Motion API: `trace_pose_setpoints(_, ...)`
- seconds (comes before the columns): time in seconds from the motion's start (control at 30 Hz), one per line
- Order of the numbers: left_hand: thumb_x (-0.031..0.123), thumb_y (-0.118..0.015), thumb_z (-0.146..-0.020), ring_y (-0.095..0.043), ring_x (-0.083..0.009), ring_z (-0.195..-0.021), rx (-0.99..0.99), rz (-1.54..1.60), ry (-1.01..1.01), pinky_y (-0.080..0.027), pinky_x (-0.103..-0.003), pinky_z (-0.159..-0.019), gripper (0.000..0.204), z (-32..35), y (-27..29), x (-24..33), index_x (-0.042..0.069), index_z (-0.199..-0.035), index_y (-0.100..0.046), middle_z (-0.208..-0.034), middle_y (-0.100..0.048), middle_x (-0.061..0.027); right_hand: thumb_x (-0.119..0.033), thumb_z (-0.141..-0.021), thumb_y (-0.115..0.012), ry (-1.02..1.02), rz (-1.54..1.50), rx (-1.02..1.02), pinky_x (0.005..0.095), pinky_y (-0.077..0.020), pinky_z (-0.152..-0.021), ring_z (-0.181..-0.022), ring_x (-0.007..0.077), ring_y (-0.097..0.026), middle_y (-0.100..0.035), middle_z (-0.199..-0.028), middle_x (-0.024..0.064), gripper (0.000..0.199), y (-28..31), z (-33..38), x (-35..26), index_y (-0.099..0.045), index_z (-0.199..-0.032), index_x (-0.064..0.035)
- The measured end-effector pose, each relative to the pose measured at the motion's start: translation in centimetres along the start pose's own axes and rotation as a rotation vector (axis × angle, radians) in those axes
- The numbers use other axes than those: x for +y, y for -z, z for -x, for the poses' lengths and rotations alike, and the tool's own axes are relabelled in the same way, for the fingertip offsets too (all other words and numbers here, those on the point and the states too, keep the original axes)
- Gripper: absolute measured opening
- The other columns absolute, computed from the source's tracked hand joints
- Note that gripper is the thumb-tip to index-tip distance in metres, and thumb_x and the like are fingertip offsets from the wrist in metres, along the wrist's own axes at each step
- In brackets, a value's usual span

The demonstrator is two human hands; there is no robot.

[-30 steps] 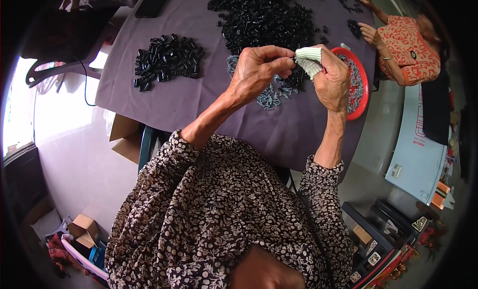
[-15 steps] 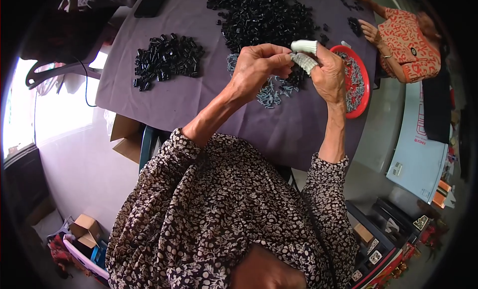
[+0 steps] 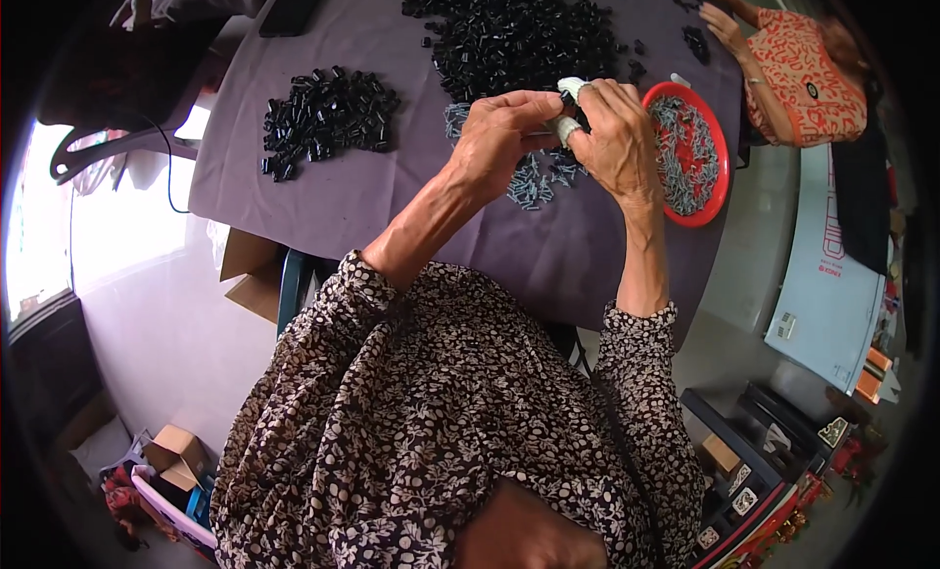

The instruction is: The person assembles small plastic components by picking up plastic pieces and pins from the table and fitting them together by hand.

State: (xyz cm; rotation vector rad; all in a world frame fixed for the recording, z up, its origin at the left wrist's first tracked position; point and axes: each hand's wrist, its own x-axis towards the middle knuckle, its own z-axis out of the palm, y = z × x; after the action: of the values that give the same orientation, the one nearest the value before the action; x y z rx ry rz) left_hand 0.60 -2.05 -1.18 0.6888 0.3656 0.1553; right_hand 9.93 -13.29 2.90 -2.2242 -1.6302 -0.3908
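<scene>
My left hand and my right hand meet above the near edge of a large heap of small black plastic pieces. White finger covers sit on the thumb and index finger of my right hand. Between those fingertips shows a small black plastic piece, mostly hidden. The fingertips of my left hand are pinched together against it; whatever they hold is too small to make out. Below the hands lie loose grey screws. Beside my right hand stands a red dish with many more screws.
A smaller pile of black pieces lies to the left on the purple tablecloth. At the far left edge rests a dark flat object. Across the table on the right, another person in an orange patterned top handles black pieces.
My right hand has turned and moved slightly left, its back now facing up and its covered fingers closed in on my left fingertips. My left hand has barely moved.
</scene>
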Motion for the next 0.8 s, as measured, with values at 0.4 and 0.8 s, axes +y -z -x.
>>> trace_pose_setpoints(0.4,0.013,-0.062,-0.082,-0.059,-0.0128,-0.079,-0.028,-0.316,0.092,-0.046,-0.027,-0.078,0.017,2.5,1.8,-1.7,-0.002,-0.089,-0.062,-0.082,-0.063,-0.0065,-0.005,-0.057,-0.061,-0.015,-0.054,-0.048,0.0370,-0.0381,-0.062,-0.068,0.0273,-0.049,-0.049,-0.070,0.0108,0.021,-1.6,4.1,-2.1,-0.049,-0.074,-0.0015)
trace_pose_setpoints(0.8,0.012,-0.063,-0.080,-0.057,-0.0100,-0.073,-0.069,-0.453,0.176,-0.046,-0.025,-0.072,0.012,3.3,2.1,-2.7,0.001,-0.084,-0.062,-0.077,-0.061,-0.0027,-0.011,-0.058,-0.065,-0.049,-0.012,-0.058,0.0350,-0.0357,-0.059,-0.063,0.0231,-0.047,-0.048,-0.064,0.0071,0.021,-2.8,6.8,-2.5,-0.047,-0.066,-0.0055)
